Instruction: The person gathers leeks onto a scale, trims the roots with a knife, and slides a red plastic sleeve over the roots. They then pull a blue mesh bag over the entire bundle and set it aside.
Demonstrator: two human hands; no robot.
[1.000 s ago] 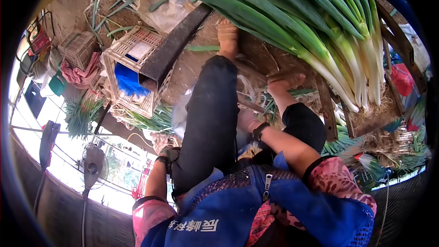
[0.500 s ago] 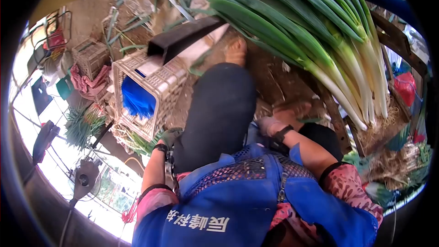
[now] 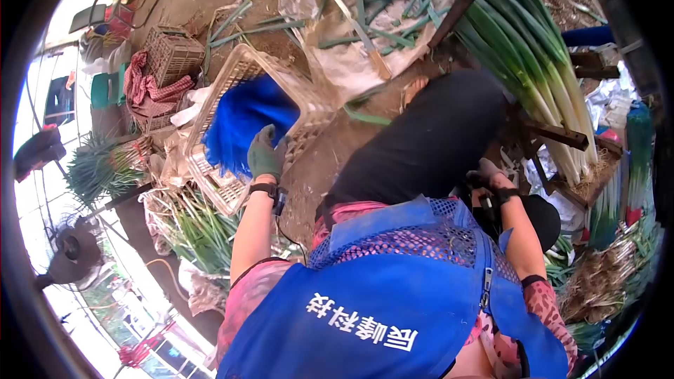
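Note:
My left hand (image 3: pixel 265 154), in a green glove with a dark wrist band, reaches into a white plastic crate (image 3: pixel 217 186). Its fingers are buried in a bundle of blue strings (image 3: pixel 239 123) lying in the crate; I cannot see whether they grip any. My right hand (image 3: pixel 484 172), pale-gloved with a black strap at the wrist, rests curled beside my right knee, next to my dark trouser leg (image 3: pixel 428 140). A big bundle of long leeks (image 3: pixel 540 70) lies on a wooden rack to the right of my legs.
Cut green leaves lie on plastic sheeting (image 3: pixel 365 35) on the dirt floor ahead. A small basket with red cloth (image 3: pixel 165 70) stands at the back left. Piles of green onions (image 3: pixel 105 168) lie left, and trimmed roots (image 3: pixel 597 288) right. A fan (image 3: pixel 70 253) stands low left.
My left hand has risen from beside my thigh and gone into the crate onto the blue strings. My view has swung left, so the leeks have shifted toward the right edge.

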